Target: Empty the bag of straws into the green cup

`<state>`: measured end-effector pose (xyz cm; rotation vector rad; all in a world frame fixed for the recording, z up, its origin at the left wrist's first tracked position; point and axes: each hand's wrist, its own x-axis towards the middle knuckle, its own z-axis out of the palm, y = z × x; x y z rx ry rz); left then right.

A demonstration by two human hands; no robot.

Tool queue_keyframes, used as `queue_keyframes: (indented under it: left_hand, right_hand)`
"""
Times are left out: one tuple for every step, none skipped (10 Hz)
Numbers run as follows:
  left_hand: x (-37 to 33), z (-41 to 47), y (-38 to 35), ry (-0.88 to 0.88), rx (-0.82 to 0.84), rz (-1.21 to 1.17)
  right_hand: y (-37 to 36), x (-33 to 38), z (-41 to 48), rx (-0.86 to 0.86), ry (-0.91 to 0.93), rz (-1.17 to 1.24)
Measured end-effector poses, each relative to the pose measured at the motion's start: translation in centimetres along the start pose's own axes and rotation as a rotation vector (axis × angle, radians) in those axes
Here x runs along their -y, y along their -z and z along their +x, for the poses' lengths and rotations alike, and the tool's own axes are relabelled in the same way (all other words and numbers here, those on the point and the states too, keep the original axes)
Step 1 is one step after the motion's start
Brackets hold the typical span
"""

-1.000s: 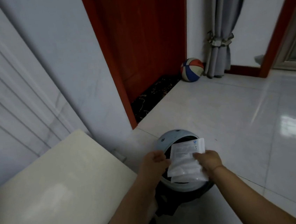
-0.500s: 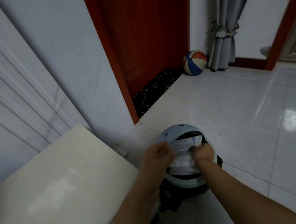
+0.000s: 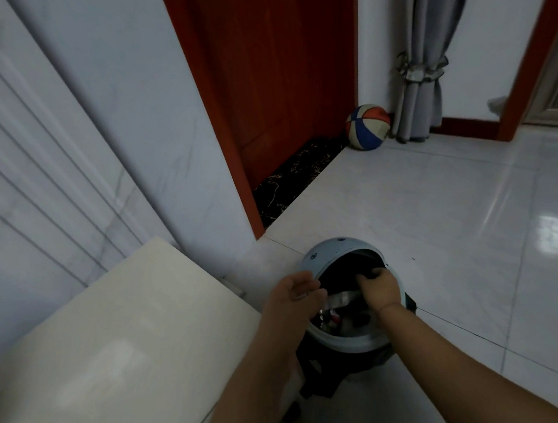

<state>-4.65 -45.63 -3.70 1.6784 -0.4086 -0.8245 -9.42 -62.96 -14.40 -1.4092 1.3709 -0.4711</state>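
The crumpled whitish straw bag (image 3: 343, 298) lies low inside the mouth of a round pale-blue bin (image 3: 338, 249) lined with a black sack, on the floor. My right hand (image 3: 379, 286) reaches into the bin, fingers curled down, gripping the bag's right end. My left hand (image 3: 295, 291) hovers at the bin's left rim, palm showing and fingers relaxed, off the bag. Neither the green cup nor any straws are in view.
A cream tabletop (image 3: 111, 332) fills the lower left, its corner close to the bin. Behind are a white wall, a red door (image 3: 273, 74), a basketball (image 3: 367, 127) and a grey curtain (image 3: 421, 58). Glossy floor tiles spread to the right.
The bag went from flat above the bin down into its mouth, crumpled. My right hand pushed in with it; my left hand let go and drew back to the rim.
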Motion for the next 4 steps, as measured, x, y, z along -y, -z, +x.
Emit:
queue_keyframes:
  left_hand:
    - [-0.4, -0.6, 0.3, 0.004, -0.024, -0.045]
    - [-1.0, -1.4, 0.9, -0.006, -0.037, -0.104]
    - [-2.2, -2.7, 2.2, -0.024, -0.092, -0.161]
    - [-3.2, -4.6, 3.5, -0.03, -0.178, -0.214]
  right_hand:
    - [1.3, 0.6, -1.5, -0.001, 0.041, 0.143]
    - [2.1, 1.2, -2.8, 0.025, 0.119, 0.249]
    - [2.6, 2.9, -4.7, 0.114, 0.183, 0.333]
    - [3.1, 5.3, -7.1, 0.223, 0.275, 0.388]
